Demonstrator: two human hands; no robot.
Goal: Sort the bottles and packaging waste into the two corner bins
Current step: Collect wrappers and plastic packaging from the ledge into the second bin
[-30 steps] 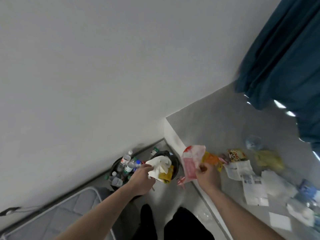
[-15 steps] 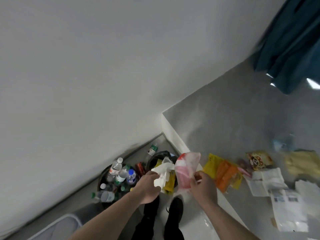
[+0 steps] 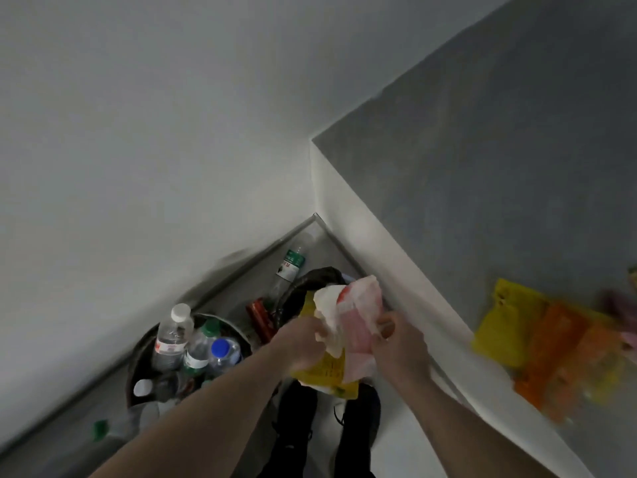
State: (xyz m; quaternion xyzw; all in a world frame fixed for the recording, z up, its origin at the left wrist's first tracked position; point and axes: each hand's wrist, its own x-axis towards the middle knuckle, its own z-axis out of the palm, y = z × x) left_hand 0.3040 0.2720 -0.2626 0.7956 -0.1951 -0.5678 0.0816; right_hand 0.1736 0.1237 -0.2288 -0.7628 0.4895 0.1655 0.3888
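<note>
Sorting looks partway done: the bottle bin [image 3: 138, 360], left of the left hand [image 3: 303, 343], already holds several bottles [image 3: 172, 334], the packaging bin [image 3: 293, 298] just beyond both hands already holds wrappers, while yellow and orange packets [image 3: 537, 343] still lie on the grey surface [image 3: 499, 174] well to the right of the right hand [image 3: 400, 343]. Both hands sit close together over the packaging bin. Left fingers are curled round crumpled white paper [image 3: 327, 305]; right fingers pinch a pink-and-white wrapper [image 3: 358, 319]; neither is released yet.

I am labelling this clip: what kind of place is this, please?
Probably an indoor room corner used for sorting waste: plain white walls, a grey counter strewn with wrappers, and a floor bin of bottles.
</note>
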